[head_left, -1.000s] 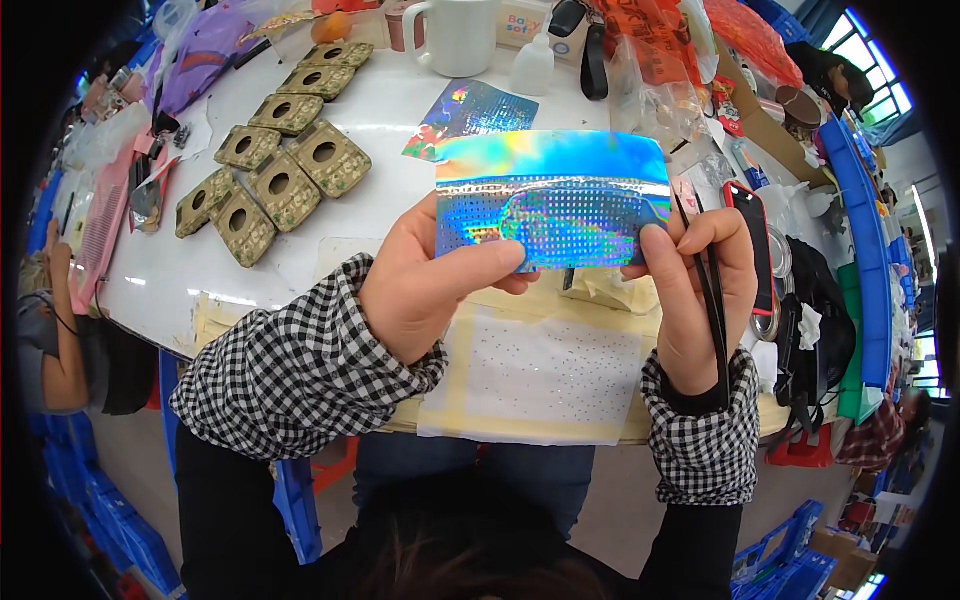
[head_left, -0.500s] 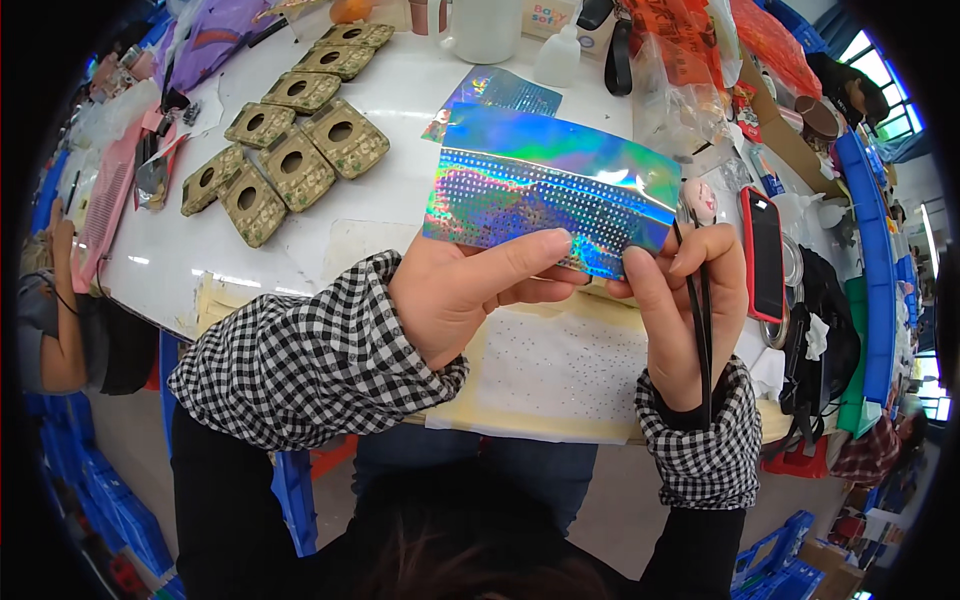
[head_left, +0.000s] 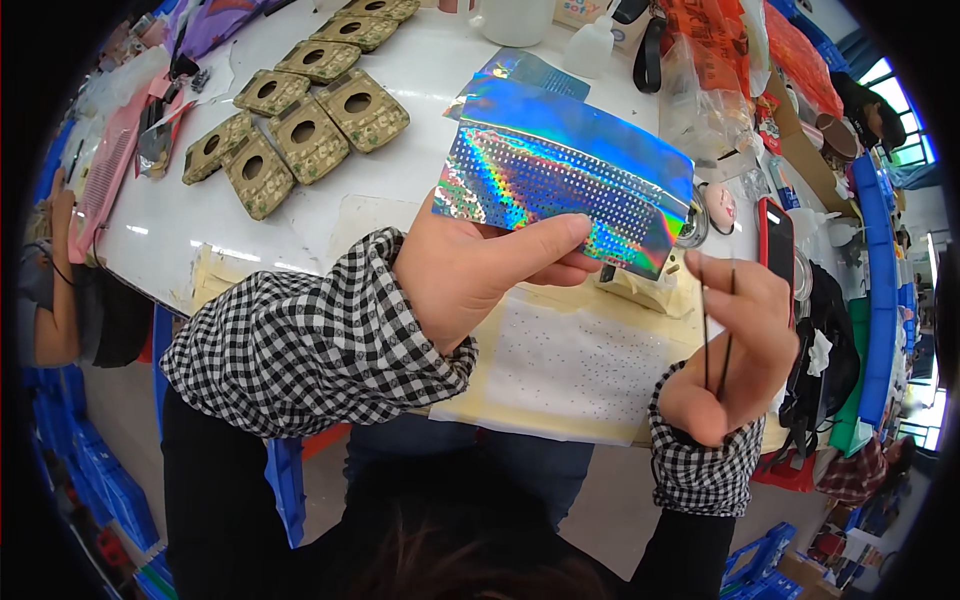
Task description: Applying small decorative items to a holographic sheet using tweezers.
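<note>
Pinching a shiny rainbow sheet (head_left: 570, 165) between thumb and fingers, the left hand (head_left: 475, 270) holds it above the white table (head_left: 270, 235), just beyond the dotted paper (head_left: 570, 350), while camouflage pieces (head_left: 325, 155) lie beyond that paper to its left and grey floor (head_left: 620, 490) shows on its near side. Right of the paper, the right hand (head_left: 750, 325) has thumb and forefinger spread apart around black tweezers (head_left: 706, 350), though what grips them is hard to make out. Beyond the paper, a white mug (head_left: 515, 22) is cut off by the top edge.
</note>
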Action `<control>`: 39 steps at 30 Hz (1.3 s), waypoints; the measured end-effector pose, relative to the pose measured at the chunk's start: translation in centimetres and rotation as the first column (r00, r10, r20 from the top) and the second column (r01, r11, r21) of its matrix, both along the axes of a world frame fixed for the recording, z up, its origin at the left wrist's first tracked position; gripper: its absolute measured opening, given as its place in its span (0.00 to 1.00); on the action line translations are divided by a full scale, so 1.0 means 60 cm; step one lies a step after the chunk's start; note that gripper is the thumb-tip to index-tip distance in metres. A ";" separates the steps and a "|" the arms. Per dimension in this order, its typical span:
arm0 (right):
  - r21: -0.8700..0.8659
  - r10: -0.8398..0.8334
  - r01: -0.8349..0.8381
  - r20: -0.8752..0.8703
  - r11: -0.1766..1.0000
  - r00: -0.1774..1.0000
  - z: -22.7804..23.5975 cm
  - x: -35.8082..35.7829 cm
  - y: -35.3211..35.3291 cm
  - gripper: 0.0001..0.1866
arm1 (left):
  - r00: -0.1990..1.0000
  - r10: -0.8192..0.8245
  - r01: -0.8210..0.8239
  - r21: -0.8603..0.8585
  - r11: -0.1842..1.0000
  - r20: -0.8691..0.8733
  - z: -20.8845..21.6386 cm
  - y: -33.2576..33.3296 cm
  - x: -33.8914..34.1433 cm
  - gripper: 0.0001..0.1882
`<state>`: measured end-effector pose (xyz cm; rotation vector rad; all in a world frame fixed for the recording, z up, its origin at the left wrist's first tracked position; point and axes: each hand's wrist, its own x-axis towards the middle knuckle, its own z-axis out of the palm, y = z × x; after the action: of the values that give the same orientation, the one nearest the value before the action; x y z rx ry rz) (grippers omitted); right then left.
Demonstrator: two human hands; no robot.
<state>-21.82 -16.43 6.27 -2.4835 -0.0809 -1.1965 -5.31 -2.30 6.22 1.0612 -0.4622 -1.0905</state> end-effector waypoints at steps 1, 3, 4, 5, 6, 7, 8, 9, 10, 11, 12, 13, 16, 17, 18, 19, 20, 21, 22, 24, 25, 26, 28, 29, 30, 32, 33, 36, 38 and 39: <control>-0.084 0.029 -0.035 -0.070 0.996 0.997 0.010 -0.004 0.002 0.32 | 1.000 0.009 -0.009 0.004 1.000 0.001 0.000 0.002 0.001 0.17; -0.227 -0.029 0.009 -0.084 0.974 0.996 0.009 0.010 0.022 0.26 | 1.000 0.015 -0.015 0.005 1.000 0.001 0.001 0.002 0.000 0.17; -0.192 -0.022 0.004 -0.092 0.981 0.996 0.014 0.015 0.028 0.20 | 1.000 0.009 -0.009 0.004 1.000 0.004 -0.002 0.003 -0.001 0.15; -0.206 -0.015 -0.007 -0.103 0.978 0.995 0.016 0.017 0.027 0.21 | 1.000 0.004 -0.004 0.004 1.000 0.007 -0.007 0.005 -0.002 0.14; -0.223 -0.011 -0.016 -0.117 0.975 0.993 0.018 0.018 0.027 0.21 | 1.000 -0.005 0.005 0.001 1.000 0.008 -0.010 0.005 -0.002 0.14; -0.235 -0.001 -0.029 -0.127 0.972 0.992 0.017 0.019 0.026 0.22 | 1.000 -0.013 0.013 -0.004 1.000 0.019 -0.011 0.006 -0.002 0.13; -0.220 0.008 -0.038 -0.133 0.975 0.991 0.016 0.020 0.028 0.22 | 0.999 -0.021 0.022 -0.009 1.000 0.030 -0.011 0.006 -0.002 0.13; -0.204 0.018 -0.046 -0.139 0.978 0.990 0.015 0.020 0.029 0.22 | 0.999 -0.029 0.029 -0.014 0.999 0.042 -0.012 0.006 -0.002 0.13; -0.190 0.026 -0.053 -0.146 0.980 0.989 0.015 0.020 0.030 0.22 | 0.999 -0.031 0.032 -0.017 0.999 0.043 -0.012 0.007 -0.002 0.13; -0.187 0.027 -0.056 -0.155 0.981 0.988 0.015 0.020 0.031 0.22 | 0.999 -0.033 0.034 -0.020 0.999 0.044 -0.011 0.007 -0.003 0.13; -0.184 0.030 -0.060 -0.164 0.981 0.986 0.015 0.020 0.031 0.23 | 0.998 -0.034 0.035 -0.022 0.999 0.045 -0.010 0.007 -0.003 0.13; -0.182 0.029 -0.061 -0.173 0.981 0.984 0.016 0.019 0.031 0.23 | 0.998 -0.039 0.040 -0.026 0.999 0.042 -0.006 0.006 -0.004 0.13; -0.169 0.042 -0.078 -0.204 0.983 0.978 0.010 0.016 0.029 0.26 | 0.998 -0.052 0.053 -0.027 0.998 0.046 0.000 0.005 -0.005 0.14; -0.167 0.049 -0.084 -0.203 0.982 0.978 0.010 0.016 0.028 0.26 | 0.997 -0.057 0.058 -0.022 0.998 0.054 0.000 0.004 -0.006 0.14; -0.166 0.055 -0.089 -0.202 0.982 0.978 0.010 0.017 0.027 0.26 | 0.996 -0.062 0.063 -0.016 0.998 0.063 -0.001 0.004 -0.006 0.14; -0.163 0.064 -0.098 -0.199 0.982 0.978 0.009 0.019 0.026 0.25 | 0.996 -0.063 0.065 -0.020 0.998 0.067 -0.002 0.005 -0.005 0.14; -0.156 0.071 -0.103 -0.201 0.982 0.977 0.008 0.021 0.025 0.25 | 0.995 -0.065 0.067 -0.024 0.997 0.071 -0.004 0.006 -0.004 0.14; -0.148 0.077 -0.109 -0.204 0.983 0.976 0.008 0.023 0.025 0.25 | 0.995 -0.066 0.069 -0.028 0.997 0.075 -0.005 0.007 -0.003 0.14; -0.145 0.077 -0.109 -0.208 0.983 0.975 0.009 0.023 0.025 0.25 | 0.995 -0.059 0.062 -0.036 0.997 0.085 -0.005 0.006 -0.004 0.14; -0.142 0.070 -0.101 -0.214 0.985 0.974 0.010 0.020 0.026 0.25 | 0.993 -0.043 0.049 -0.053 0.997 0.106 -0.006 0.006 -0.006 0.14; -0.137 0.071 -0.102 -0.214 0.985 0.974 0.008 0.019 0.026 0.25 | 0.993 -0.044 0.049 -0.048 0.998 0.110 -0.009 0.007 -0.007 0.13; -0.135 0.073 -0.103 -0.212 0.985 0.974 0.007 0.020 0.026 0.25 | 0.992 -0.044 0.050 -0.042 0.998 0.115 -0.013 0.008 -0.007 0.13; -0.131 0.075 -0.104 -0.210 0.986 0.975 0.006 0.021 0.025 0.24 | 0.992 -0.047 0.050 -0.025 0.998 0.113 -0.013 0.008 -0.008 0.13; -0.128 0.073 -0.102 -0.212 0.987 0.974 0.007 0.021 0.026 0.24 | 0.993 -0.049 0.051 -0.013 0.999 0.106 -0.007 0.007 -0.008 0.13; -0.124 0.072 -0.100 -0.215 0.987 0.974 0.007 0.021 0.026 0.24 | 0.994 -0.051 0.051 0.000 0.999 0.100 -0.005 0.006 -0.008 0.14; -0.117 0.070 -0.097 -0.222 0.988 0.973 0.009 0.019 0.026 0.24 | 0.994 -0.056 0.057 -0.008 0.998 0.098 -0.006 0.006 -0.008 0.14; -0.111 0.071 -0.098 -0.226 0.989 0.971 0.009 0.019 0.026 0.24 | 0.994 -0.059 0.060 -0.011 0.998 0.098 -0.007 0.006 -0.008 0.14; -0.079 0.098 -0.119 -0.228 0.990 0.969 0.009 0.018 0.023 0.25 | 0.995 -0.064 0.065 -0.017 0.998 0.082 -0.005 0.007 -0.008 0.14; -0.053 0.114 -0.129 -0.225 0.990 0.968 0.007 0.019 0.020 0.25 | 0.995 -0.067 0.070 -0.037 0.997 0.069 -0.008 0.006 -0.009 0.14; -0.040 0.119 -0.131 -0.222 0.991 0.968 0.006 0.018 0.019 0.25 | 0.996 -0.070 0.073 -0.047 0.996 0.062 -0.010 0.005 -0.009 0.14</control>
<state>-20.71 -15.29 6.63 -2.5973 -0.2098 -0.8748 -5.85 -2.03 5.64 1.0432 -0.5766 -1.1068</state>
